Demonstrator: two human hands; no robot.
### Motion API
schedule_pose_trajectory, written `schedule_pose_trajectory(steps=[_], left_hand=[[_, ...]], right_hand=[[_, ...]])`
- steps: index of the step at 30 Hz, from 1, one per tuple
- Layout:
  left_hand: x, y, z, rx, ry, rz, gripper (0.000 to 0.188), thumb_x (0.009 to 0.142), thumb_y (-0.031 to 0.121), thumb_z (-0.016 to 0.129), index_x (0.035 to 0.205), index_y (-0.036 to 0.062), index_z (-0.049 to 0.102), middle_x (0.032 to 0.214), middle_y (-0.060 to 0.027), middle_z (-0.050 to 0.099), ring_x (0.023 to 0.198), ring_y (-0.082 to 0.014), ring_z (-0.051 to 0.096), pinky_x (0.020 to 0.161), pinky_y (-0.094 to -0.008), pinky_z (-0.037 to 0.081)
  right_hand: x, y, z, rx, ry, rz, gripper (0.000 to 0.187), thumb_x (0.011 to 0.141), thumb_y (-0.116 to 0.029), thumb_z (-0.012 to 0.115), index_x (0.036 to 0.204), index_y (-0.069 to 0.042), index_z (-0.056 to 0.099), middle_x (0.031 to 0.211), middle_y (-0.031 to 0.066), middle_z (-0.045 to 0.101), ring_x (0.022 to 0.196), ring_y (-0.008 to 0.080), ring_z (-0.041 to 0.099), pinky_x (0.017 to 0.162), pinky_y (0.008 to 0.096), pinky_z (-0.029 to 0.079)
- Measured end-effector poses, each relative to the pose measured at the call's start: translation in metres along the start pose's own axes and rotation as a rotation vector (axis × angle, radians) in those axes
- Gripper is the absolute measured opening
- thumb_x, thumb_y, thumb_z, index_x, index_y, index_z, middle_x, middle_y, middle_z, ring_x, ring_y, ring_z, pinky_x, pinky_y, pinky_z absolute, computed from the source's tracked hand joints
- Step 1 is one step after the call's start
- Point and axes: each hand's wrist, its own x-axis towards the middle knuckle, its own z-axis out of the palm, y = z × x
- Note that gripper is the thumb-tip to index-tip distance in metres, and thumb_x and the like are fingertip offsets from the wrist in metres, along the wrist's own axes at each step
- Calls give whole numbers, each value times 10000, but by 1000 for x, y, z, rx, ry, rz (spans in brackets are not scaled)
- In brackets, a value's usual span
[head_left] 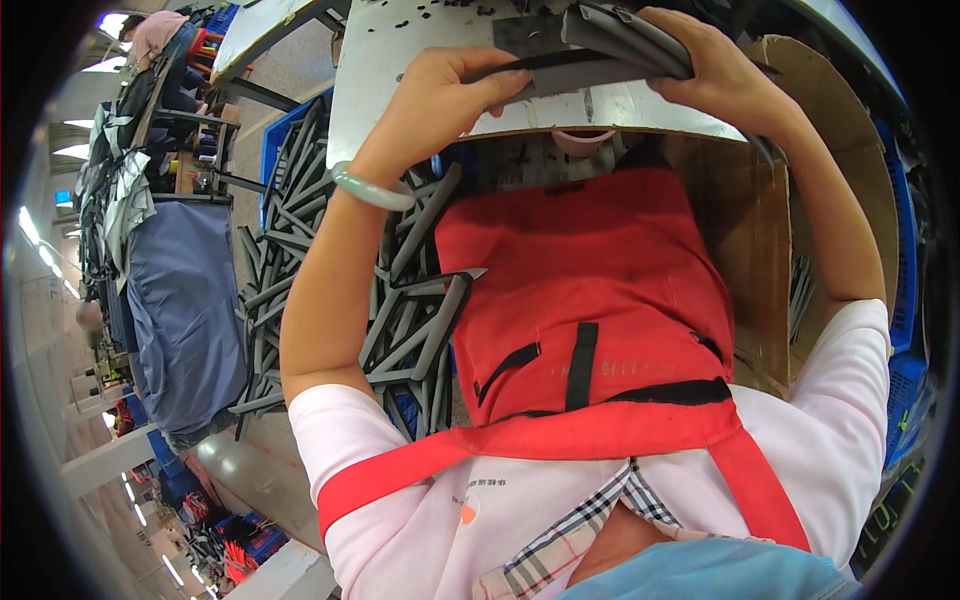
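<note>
At the far edge of the white table (375, 95), my left hand (450, 98) pinches one end of a grey strip with a black edge (575, 76) between thumb and fingers. The strip stretches across to my right hand (718, 75). There, my right fingers close round a small bundle of grey padded strips (605, 32), whose ends point left above the stretched one. Part of the bundle is hidden behind my right fingers. A pale green bangle (372, 188) circles my left wrist.
Many grey, black-edged strips (415, 330) lie piled beside my left arm in a blue crate (270, 150). An open cardboard box (735, 250) stands below my right arm, with blue crates (905, 390) beyond. Small black scraps (480, 12) dot the tabletop. Another person (165, 40) sits far left.
</note>
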Motion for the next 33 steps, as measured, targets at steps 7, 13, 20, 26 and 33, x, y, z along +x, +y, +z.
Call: schedule_pose_trajectory(steps=[7,13,20,26,33], left_hand=[[32,-12,1,5,118,23,381,878,280,710,1112,-21,700,748,-52,679,541,-56,505,490,-226,407],[47,-12,-6,-38,106,-53,433,860,287,735,1115,-59,682,735,-78,687,538,-69,526,499,-217,422],[50,-15,-8,-34,111,-53,401,863,274,726,1091,-55,694,721,-89,684,526,-67,513,492,-218,410],[68,-24,-11,-57,118,5,312,898,218,686,1089,-27,703,739,-89,670,527,-66,497,506,-211,398],[56,-37,-24,-34,346,-86,246,971,131,556,859,-55,673,744,-26,654,700,-144,605,635,-329,480]], right_hand=[[35,-4,-23,44,-200,119,495,747,-213,746,1143,45,598,915,191,682,826,269,641,774,373,507],[49,32,-5,145,-318,315,472,776,-240,767,1109,52,605,878,173,691,791,236,639,757,363,511],[49,0,-20,161,-315,288,490,782,-248,773,1135,49,607,906,175,693,824,224,635,785,354,508],[63,8,-18,215,-286,307,473,768,-225,776,1128,39,619,934,143,691,857,200,611,823,354,492],[51,8,-15,223,-102,355,504,770,-218,768,1180,20,598,949,144,688,867,190,611,810,349,494]])
